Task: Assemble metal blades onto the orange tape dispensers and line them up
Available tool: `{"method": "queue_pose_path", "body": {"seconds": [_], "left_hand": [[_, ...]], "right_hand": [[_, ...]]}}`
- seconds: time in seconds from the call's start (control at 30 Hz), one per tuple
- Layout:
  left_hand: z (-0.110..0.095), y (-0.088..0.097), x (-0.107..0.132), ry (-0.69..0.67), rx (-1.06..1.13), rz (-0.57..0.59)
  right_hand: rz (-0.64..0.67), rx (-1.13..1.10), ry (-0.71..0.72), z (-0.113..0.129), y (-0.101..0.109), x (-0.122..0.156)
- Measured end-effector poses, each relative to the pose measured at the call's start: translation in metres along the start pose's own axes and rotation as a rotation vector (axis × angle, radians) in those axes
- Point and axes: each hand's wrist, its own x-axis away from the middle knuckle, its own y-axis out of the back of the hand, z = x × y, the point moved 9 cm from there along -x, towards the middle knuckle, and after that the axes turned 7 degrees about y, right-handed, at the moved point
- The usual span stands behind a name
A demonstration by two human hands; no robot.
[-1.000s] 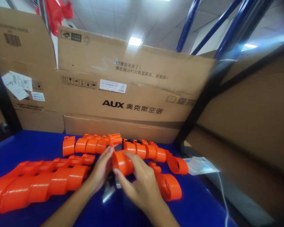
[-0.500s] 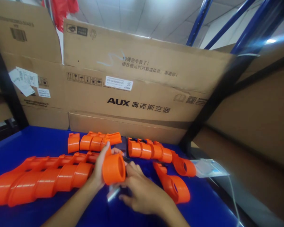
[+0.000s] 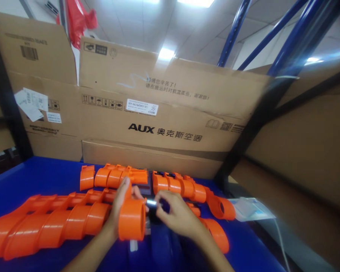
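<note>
My left hand is closed around an orange plastic ring part in the middle of the view. The part has a wide round opening facing right and an upright arm along my thumb. My right hand pinches a short silver cylinder beside the part's upper right edge. What kind of thing the cylinder is, and whether it touches the part, I cannot tell. To the left of my left hand lies a long row of nested orange ring parts. Another orange ring part rests beyond my right wrist.
Behind my hands, shorter rows of orange parts lie on the blue surface. A large cardboard sheet stands at the back. On the right are a clear plastic packet, a white cord and a dark rack post.
My right hand has moved up and slightly right, and the silver cylinder now shows between its fingers and the part. My left hand has lowered slightly with the orange ring part. The camera has tilted up.
</note>
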Motion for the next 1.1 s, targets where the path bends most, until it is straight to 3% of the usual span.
{"method": "queue_pose_path", "body": {"seconds": [0.2, 0.37, 0.63, 0.8, 1.1], "left_hand": [[-0.005, 0.002, -0.004, -0.115, -0.234, -0.051], [-0.006, 0.005, -0.007, -0.184, -0.244, -0.121], [0.001, -0.005, 0.007, -0.155, -0.238, -0.141], [0.008, 0.000, 0.001, -0.089, -0.181, -0.145], [0.006, -0.001, -0.002, -0.123, -0.286, -0.107]], "right_hand": [[-0.497, -0.567, -0.138, -0.048, 0.032, -0.015], [-0.649, -0.667, -0.151, -0.067, 0.019, -0.012], [-0.633, -0.756, -0.175, -0.073, 0.011, 0.006], [-0.606, -0.765, -0.184, -0.072, 0.009, 0.007], [-0.594, -0.755, -0.194, -0.075, 0.007, 0.008]]}}
